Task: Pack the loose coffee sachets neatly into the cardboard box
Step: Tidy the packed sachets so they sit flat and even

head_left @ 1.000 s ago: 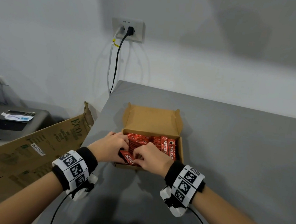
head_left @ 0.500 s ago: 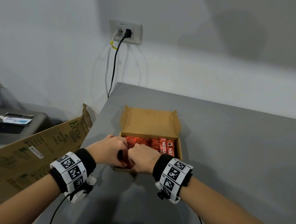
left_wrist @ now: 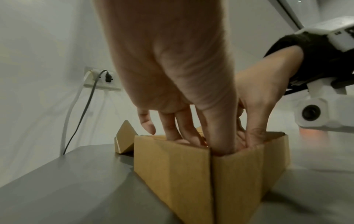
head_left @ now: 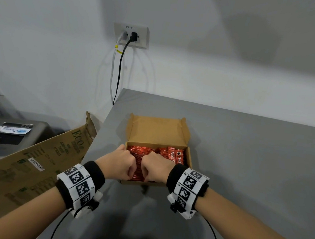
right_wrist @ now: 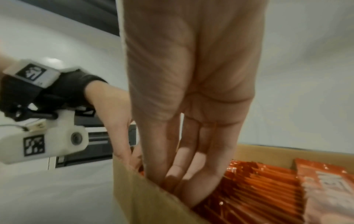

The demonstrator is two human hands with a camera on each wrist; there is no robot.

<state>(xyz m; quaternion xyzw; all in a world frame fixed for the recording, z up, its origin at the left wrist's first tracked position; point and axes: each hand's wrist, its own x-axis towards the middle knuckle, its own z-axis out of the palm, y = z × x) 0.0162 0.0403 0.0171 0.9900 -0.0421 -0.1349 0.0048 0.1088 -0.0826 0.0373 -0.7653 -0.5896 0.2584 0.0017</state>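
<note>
The coffee sachets (head_left: 145,156) lie packed in red rows inside the cardboard box (head_left: 189,157), filling it from wall to wall in the head view, with two printed ones (head_left: 176,156) standing on edge against the right wall. The box sits near the table's (head_left: 244,166) left edge, its lid (head_left: 158,130) folded back and propped open toward the wall, its side flaps raised. Both hands reach down into the near end of the box, side by side and almost touching. The left hand (head_left: 118,162) has its fingers (left_wrist: 168,128) pushed straight down between the sachets and the near wall, thumb just inside the near corner; the right hand (head_left: 157,167) does the same, its fingers (right_wrist: 191,159) extended and pressing the near row (neither hand curls around a sachet that can be seen, though the fingertips are hidden below the rim). To the right and toward the wall the grey table runs wide. To the left, just past the table edge, leans a large printed carton (head_left: 33,165), and beyond it a dark printer (head_left: 7,135). Two cables (head_left: 118,73) hang from a wall socket (head_left: 131,36) behind the table's far left corner.
</note>
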